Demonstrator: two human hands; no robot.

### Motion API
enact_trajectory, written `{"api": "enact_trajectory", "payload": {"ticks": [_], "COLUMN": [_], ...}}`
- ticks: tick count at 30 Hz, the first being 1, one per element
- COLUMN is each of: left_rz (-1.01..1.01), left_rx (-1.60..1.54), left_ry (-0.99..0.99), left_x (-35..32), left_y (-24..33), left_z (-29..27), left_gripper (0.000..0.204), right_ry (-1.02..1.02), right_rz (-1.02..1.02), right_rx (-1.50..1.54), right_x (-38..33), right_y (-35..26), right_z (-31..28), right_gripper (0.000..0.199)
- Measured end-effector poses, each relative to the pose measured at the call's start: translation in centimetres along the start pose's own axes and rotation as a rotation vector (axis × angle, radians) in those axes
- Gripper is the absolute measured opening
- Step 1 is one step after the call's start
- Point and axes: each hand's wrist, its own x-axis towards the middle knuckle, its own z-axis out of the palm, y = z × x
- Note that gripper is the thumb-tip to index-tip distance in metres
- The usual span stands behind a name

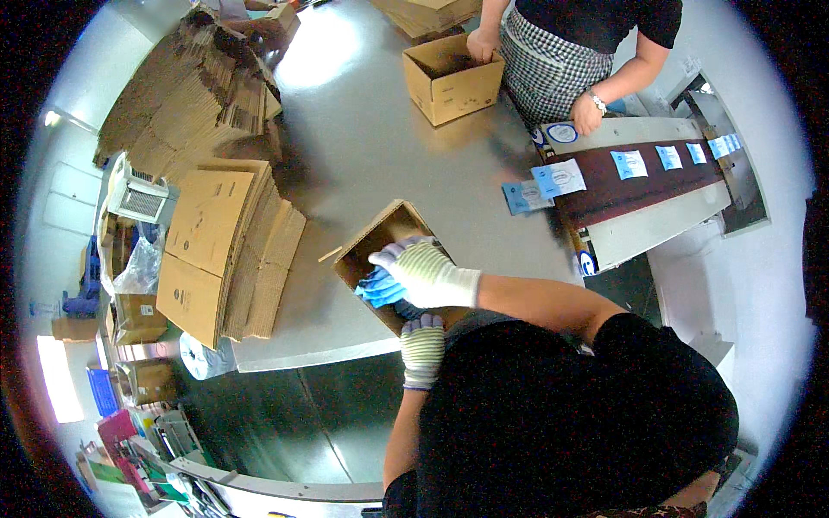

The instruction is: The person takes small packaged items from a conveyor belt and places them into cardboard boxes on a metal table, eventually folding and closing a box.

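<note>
An open cardboard box (350,267) stands tilted to my view at the table's near edge. My right hand (423,269), in a striped knit glove, reaches into it with the fingers closed on several blue packets (380,288). Part of those packets is hidden under the glove. Against the near rim of the box rests my left hand (422,350), gloved alike, its fingers bent over the edge. Blue-and-white packets (561,177) lie at the end of a dark conveyor belt (604,203) to the right, two of them overlapping.
Across the grey table (337,138), a co-worker's hand dips into another cardboard box (458,93), the other resting by the belt. Flattened cartons (207,250) are stacked on the left, with a larger pile (186,95) behind. A white fan-like unit (138,192) stands beyond the stack.
</note>
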Motion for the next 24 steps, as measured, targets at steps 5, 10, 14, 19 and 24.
{"api": "enact_trajectory", "payload": {"ticks": [5,10,14,19,24], "left_rz": [0.029,-0.092,-0.066,-0.081,-0.111], "left_rx": [0.021,0.004,0.035,0.008,-0.039], "left_ry": [0.064,-0.064,0.032,0.03,0.122], "left_x": [0.0,-0.9,-0.3,0.8,1.3], "left_y": [-0.1,-0.3,0.1,0.4,0.7], "left_z": [-0.3,1.8,0.6,-0.2,-0.3], "left_gripper": [0.009,0.019,0.023,0.017,0.014], "right_ry": [-0.099,-0.03,0.251,0.337,0.323], "right_rz": [0.045,-0.067,-0.173,-0.003,0.154], "right_rx": [-0.401,-0.088,0.185,0.383,0.344], "right_x": [2.0,-1.7,-5.3,-9.2,-12.3], "right_y": [3.2,1.0,1.7,5.8,10.6], "right_z": [11.4,7.1,5.0,3.1,2.7], "right_gripper": [0.049,0.059,0.076,0.059,0.056]}}
